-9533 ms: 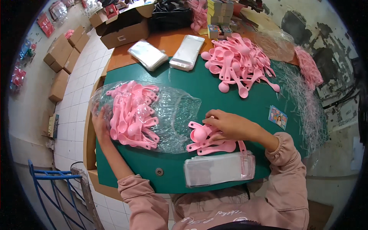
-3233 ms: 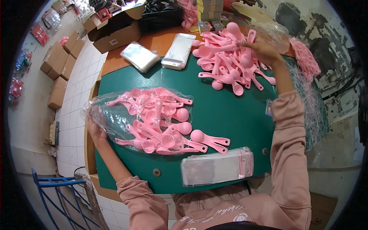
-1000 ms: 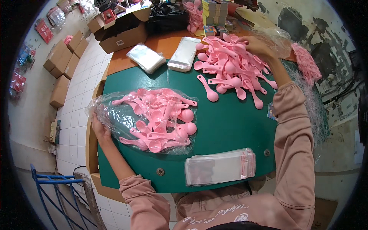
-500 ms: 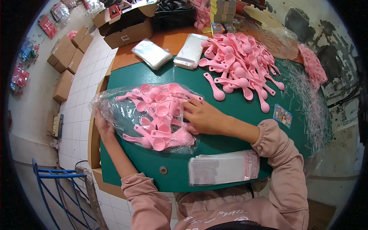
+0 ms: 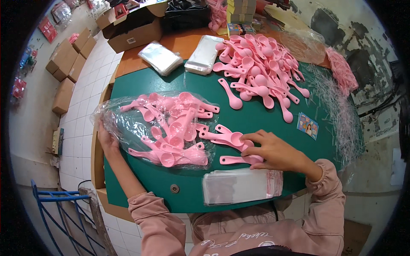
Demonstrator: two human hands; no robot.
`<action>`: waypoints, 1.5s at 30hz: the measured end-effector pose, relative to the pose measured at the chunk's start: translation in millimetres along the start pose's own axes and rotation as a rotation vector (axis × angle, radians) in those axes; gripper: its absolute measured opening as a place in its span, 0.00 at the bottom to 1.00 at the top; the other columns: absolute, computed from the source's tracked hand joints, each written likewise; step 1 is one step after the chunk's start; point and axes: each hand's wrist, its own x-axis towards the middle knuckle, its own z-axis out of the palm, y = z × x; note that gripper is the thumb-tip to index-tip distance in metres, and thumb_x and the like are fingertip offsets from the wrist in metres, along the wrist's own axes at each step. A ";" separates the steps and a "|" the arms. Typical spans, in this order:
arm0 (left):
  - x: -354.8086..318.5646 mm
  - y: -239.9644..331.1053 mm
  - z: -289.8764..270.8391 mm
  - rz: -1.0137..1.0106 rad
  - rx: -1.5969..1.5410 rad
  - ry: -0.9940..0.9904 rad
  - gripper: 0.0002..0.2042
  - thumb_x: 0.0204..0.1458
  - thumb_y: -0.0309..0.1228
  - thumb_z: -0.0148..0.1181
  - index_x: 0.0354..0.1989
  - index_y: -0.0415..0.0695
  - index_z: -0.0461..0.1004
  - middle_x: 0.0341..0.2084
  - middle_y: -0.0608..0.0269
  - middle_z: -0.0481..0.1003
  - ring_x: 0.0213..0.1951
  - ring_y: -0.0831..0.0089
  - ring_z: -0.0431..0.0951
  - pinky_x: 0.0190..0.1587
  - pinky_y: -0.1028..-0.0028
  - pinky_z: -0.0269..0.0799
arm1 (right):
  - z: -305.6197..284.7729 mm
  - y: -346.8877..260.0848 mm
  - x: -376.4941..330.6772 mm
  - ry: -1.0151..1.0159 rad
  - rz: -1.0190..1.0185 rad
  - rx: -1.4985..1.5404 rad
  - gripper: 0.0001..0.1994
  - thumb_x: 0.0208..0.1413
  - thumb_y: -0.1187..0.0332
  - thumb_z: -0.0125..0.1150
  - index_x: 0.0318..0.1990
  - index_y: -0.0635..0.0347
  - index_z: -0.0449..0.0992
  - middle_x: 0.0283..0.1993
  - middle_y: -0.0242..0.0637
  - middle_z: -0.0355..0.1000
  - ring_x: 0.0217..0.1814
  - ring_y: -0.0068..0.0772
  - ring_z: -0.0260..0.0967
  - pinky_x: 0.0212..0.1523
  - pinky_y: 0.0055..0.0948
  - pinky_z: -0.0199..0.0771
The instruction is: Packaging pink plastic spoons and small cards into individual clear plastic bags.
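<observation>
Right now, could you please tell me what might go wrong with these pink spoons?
The clear bag might slip at the left hand, shifting the bagged spoons. The loose spoons at the right hand could scatter, or nudge the stack of clear sleeves, which lies near the front edge of the table.

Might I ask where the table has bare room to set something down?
The green tabletop is bare between the heaped pink spoons, the picture cards and the right hand. Another free patch lies between the clear bag, the stacked sleeves and the front edge, save for a grommet. It is crowded inside the bag and among loose spoons at that hand.
</observation>
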 end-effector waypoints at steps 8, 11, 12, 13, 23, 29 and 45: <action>-6.7 -0.8 10.4 -0.005 -0.015 -0.037 0.19 0.61 0.36 0.28 0.54 0.39 0.58 0.48 0.53 0.66 0.47 0.65 0.69 0.51 0.68 0.67 | 4.3 -2.4 28.5 0.118 0.065 -0.068 0.44 0.31 0.57 0.69 0.58 0.61 0.52 0.48 0.50 0.56 0.49 0.47 0.55 0.38 0.43 0.62; -2.1 -3.1 7.9 0.001 -0.015 -0.004 0.19 0.61 0.36 0.28 0.53 0.39 0.59 0.47 0.54 0.67 0.47 0.66 0.69 0.50 0.68 0.68 | 14.3 -10.8 35.0 -0.015 0.129 -0.217 0.41 0.35 0.62 0.66 0.58 0.62 0.51 0.47 0.50 0.56 0.48 0.48 0.55 0.37 0.46 0.62; -0.9 -2.8 4.8 0.014 -0.012 0.010 0.19 0.61 0.36 0.28 0.53 0.39 0.59 0.47 0.54 0.67 0.47 0.66 0.69 0.49 0.68 0.68 | 18.1 -11.6 34.9 0.006 0.163 -0.200 0.39 0.35 0.67 0.64 0.58 0.63 0.52 0.48 0.48 0.56 0.48 0.47 0.56 0.41 0.41 0.63; -0.3 -1.5 1.0 0.018 -0.011 0.012 0.19 0.61 0.36 0.28 0.53 0.39 0.59 0.47 0.54 0.67 0.47 0.66 0.69 0.49 0.68 0.68 | 19.6 -10.9 35.4 0.006 0.158 -0.200 0.39 0.35 0.67 0.64 0.58 0.63 0.52 0.48 0.48 0.56 0.48 0.47 0.56 0.41 0.41 0.63; 1.3 -5.2 0.4 0.006 0.019 -0.045 0.21 0.61 0.38 0.23 0.54 0.40 0.58 0.48 0.53 0.66 0.48 0.66 0.68 0.50 0.67 0.68 | 28.0 2.2 43.1 0.259 0.365 -0.032 0.17 0.38 0.73 0.56 0.37 0.65 0.61 0.35 0.48 0.63 0.38 0.50 0.62 0.35 0.44 0.65; 6.4 -8.3 -6.2 0.002 -0.040 -0.045 0.19 0.60 0.37 0.30 0.53 0.40 0.60 0.47 0.53 0.67 0.46 0.65 0.70 0.48 0.69 0.69 | -64.2 84.4 64.5 0.629 0.377 -0.515 0.12 0.44 0.67 0.54 0.35 0.65 0.65 0.34 0.49 0.65 0.35 0.47 0.64 0.31 0.42 0.65; -44.1 2.3 53.6 0.363 0.927 -0.276 0.40 0.41 0.17 0.51 0.63 0.52 0.40 0.54 0.50 0.60 0.51 0.63 0.66 0.47 0.71 0.66 | 29.0 7.8 181.8 0.289 -0.113 -0.218 0.21 0.49 0.61 0.53 0.49 0.61 0.63 0.50 0.49 0.59 0.51 0.49 0.58 0.51 0.38 0.59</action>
